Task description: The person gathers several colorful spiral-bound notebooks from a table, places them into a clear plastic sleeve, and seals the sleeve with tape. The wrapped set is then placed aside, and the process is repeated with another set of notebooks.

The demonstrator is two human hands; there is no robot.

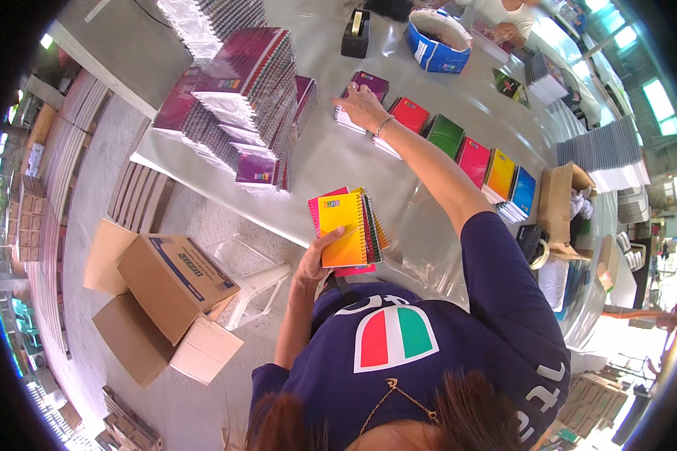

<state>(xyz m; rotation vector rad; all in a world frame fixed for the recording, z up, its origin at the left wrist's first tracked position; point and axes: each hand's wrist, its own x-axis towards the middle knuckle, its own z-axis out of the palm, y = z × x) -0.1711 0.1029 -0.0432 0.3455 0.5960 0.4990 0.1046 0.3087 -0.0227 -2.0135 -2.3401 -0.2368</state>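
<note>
My left hand (317,255) is closed round a bundle of spiral notebooks held over the table's near edge. A yellow notebook (344,225) faces up on top; pink, green and other covers fan out around it. My right arm stretches forward, and my right hand (362,110) lies on a purple notebook (374,83) at the left end of a row of small stacks, fingers bent over its left edge. Rightward from there run a red notebook (410,114), a green one (445,135), a pink one (474,160), a yellow-orange one (499,174) and a blue one (522,192).
Tall piles of purple notebooks (248,68) stand at the table's left. Behind are a tape dispenser (356,34) and a blue-and-white container (438,56). An open carton (169,278) and a white plastic stool (256,282) stand at lower left. Another person's hand (508,34) works across the table.
</note>
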